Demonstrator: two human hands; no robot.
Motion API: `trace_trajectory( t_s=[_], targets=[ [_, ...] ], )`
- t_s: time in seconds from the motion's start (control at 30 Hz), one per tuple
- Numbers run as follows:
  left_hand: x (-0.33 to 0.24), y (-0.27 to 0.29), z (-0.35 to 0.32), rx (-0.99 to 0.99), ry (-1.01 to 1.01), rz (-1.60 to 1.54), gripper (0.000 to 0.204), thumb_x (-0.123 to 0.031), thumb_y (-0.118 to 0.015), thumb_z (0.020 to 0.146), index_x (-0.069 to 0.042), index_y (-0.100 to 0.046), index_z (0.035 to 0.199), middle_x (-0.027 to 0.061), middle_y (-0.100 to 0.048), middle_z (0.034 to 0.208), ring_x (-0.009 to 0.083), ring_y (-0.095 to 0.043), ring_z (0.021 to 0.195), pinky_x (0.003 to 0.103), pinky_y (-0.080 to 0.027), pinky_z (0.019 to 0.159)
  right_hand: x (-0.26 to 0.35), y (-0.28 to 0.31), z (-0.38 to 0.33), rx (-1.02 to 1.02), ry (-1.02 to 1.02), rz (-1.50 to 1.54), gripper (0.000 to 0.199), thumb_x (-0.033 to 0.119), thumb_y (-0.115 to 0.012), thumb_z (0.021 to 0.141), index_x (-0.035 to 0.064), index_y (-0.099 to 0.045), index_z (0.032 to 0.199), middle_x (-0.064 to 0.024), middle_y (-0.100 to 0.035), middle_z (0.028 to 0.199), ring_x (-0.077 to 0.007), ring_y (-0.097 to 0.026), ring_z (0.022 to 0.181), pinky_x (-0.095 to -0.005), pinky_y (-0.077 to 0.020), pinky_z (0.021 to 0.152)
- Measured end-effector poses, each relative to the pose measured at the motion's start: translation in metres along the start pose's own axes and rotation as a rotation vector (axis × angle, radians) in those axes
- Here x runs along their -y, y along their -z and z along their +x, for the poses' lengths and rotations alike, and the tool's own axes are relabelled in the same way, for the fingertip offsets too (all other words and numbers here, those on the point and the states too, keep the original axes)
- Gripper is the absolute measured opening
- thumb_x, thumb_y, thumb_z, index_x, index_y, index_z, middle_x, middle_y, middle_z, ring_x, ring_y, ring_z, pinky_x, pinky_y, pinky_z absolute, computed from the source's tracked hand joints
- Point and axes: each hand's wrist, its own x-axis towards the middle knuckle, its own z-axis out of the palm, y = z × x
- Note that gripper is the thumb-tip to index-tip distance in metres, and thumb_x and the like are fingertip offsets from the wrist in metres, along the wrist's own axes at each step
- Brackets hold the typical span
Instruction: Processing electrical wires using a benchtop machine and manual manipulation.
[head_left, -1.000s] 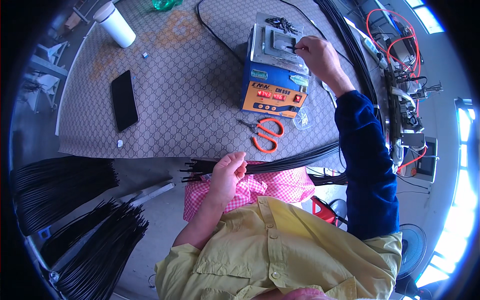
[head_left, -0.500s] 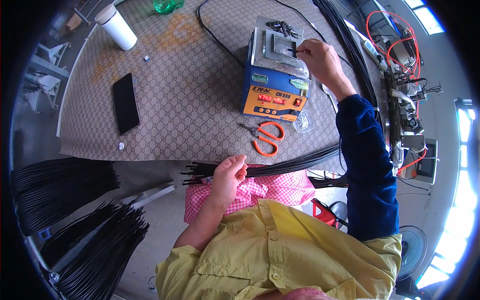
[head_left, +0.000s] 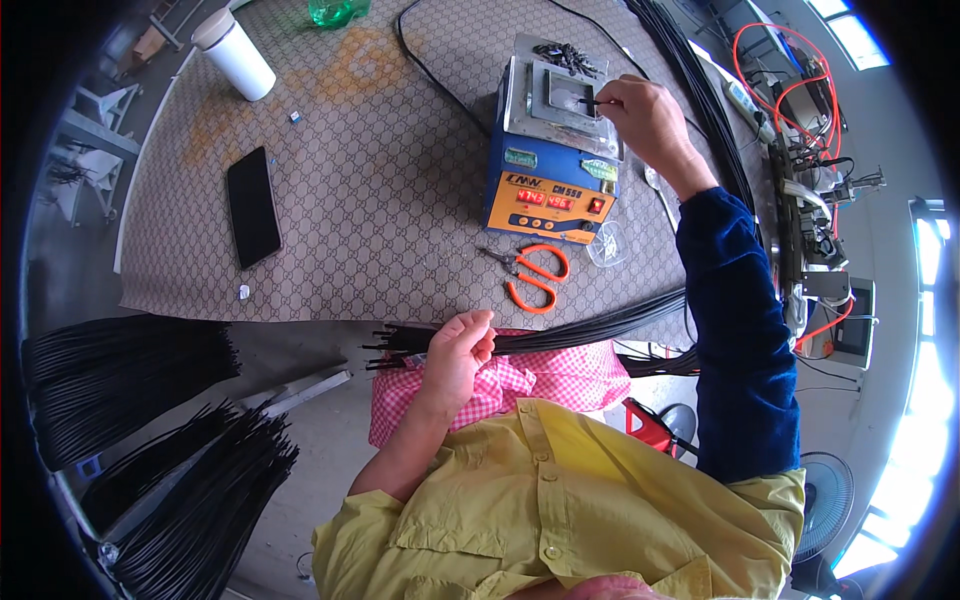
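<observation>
Right grip [head_left: 648, 118] pinches a black piece [head_left: 591, 101] at the metal well [head_left: 566, 94]; a slack pinch could drop it in; left grip [head_left: 460, 346] curled, hold unclear.

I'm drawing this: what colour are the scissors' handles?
The scissors' handles are orange, clearest in the head view.

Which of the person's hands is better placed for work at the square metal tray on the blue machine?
Probably the right hand: it holds a thin dark piece at the metal tray. The left hand is farther off, down by the black cables.
</observation>
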Motion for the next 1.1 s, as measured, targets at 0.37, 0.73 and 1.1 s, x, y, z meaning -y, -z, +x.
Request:
trace_trajectory(
  t_s=[0.37, 0.73, 1.1],
  targets=[
    [-0.001, 0.001, 0.0, 0.014, 0.003, 0.002, 0.01, -0.016, -0.058, 0.081, -0.007, -0.056, 0.082, -0.0015, -0.051, 0.068, 0.0048, -0.044, 0.056, 0.017, -0.036, 0.054, 0.002, 0.0, 0.006, -0.004, 0.089, -0.052, 0.012, 0.013, -0.06, 0.072, 0.0066, -0.063, 0.081, -0.0073, -0.056, 0.075, -0.0248, -0.057, 0.073, -0.0341, -0.0447, 0.066],
    [0.0, 0.003, 0.001, 0.017, 0.003, -0.016, 0.009, -0.014, -0.057, 0.082, -0.006, -0.057, 0.085, -0.0012, -0.053, 0.069, 0.0045, -0.045, 0.057, 0.016, -0.036, 0.054, -0.002, 0.015, 0.015, 0.103, 0.138, -0.109, 0.009, 0.011, -0.057, 0.074, 0.0039, -0.061, 0.077, -0.0092, -0.058, 0.073, -0.025, -0.058, 0.07, -0.0336, -0.0453, 0.065],
    [0.0, 0.006, 0.002, 0.048, 0.013, -0.019, 0.012, -0.011, -0.052, 0.084, -0.003, -0.056, 0.092, -0.0003, -0.054, 0.07, 0.0057, -0.047, 0.059, 0.018, -0.037, 0.056, 0.006, 0.009, 0.038, 0.217, 0.129, -0.193, 0.017, 0.012, -0.05, 0.075, -0.0015, -0.057, 0.068, -0.0182, -0.057, 0.064, -0.0306, -0.057, 0.061, -0.0375, -0.0447, 0.058]
  ],
)
